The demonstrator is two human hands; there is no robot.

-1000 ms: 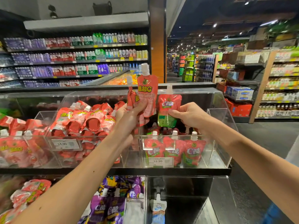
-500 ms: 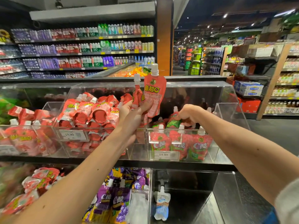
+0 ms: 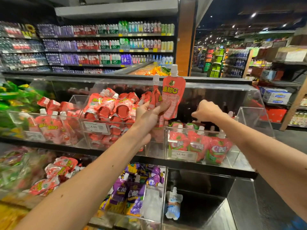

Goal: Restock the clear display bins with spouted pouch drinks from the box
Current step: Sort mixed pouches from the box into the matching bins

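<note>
Pink pouches (image 3: 172, 98) stand two together, spouts up, in the left hand (image 3: 149, 117), whose fingers and thumb wrap round their lower halves above the divide between two clear bins. The right hand (image 3: 206, 111) hangs over the right bin (image 3: 245, 117), fingers curled under — whether they hold anything I cannot tell. Red-and-green pouches (image 3: 217, 150) stand upright in that bin behind a price tag (image 3: 181, 154). The middle bin (image 3: 78, 103) carries a heap (image 3: 113, 107) of pink ones — purple pouches (image 3: 132, 195) lie on the tier below.

Both arms were extended forward; the left hand (image 3: 149, 117) was clenched round pouches (image 3: 173, 100), the right hand (image 3: 207, 110) curled, knuckles up.
</note>
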